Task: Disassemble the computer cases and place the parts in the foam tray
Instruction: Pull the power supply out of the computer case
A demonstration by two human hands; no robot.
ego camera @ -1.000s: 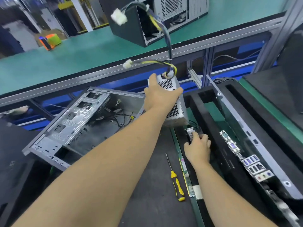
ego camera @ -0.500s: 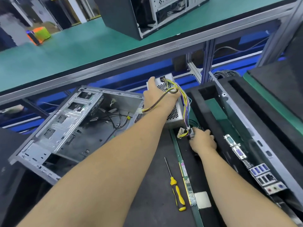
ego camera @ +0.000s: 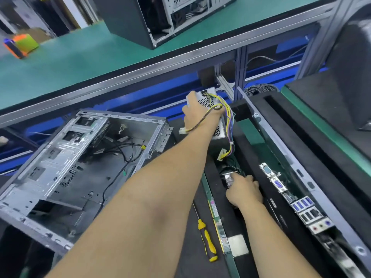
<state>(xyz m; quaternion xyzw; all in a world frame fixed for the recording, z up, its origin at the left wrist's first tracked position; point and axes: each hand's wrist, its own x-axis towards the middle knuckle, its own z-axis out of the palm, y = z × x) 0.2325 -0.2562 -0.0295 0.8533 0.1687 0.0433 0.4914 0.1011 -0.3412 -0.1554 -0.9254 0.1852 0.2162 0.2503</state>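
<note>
My left hand (ego camera: 200, 115) grips the silver power supply (ego camera: 219, 131) from above, at the far end of the black foam tray (ego camera: 248, 149). Its yellow and purple cable bundle (ego camera: 228, 125) drapes over my wrist and hangs down into the tray. Nearer to me, my right hand (ego camera: 244, 192) holds a small finned metal part (ego camera: 228, 177) in a slot of the tray. The stripped silver computer case (ego camera: 80, 157) lies open on its side at the left.
A motherboard with its port panel (ego camera: 301, 205) stands on edge in the tray, beside a grey side panel (ego camera: 281, 141). A RAM stick (ego camera: 217, 223) and a yellow screwdriver (ego camera: 206, 241) lie in front. Another case (ego camera: 144, 21) stands on the green upper bench.
The power supply's cables, raised a second ago, have dropped over my left wrist and into the tray. My right hand has stayed on the metal part.
</note>
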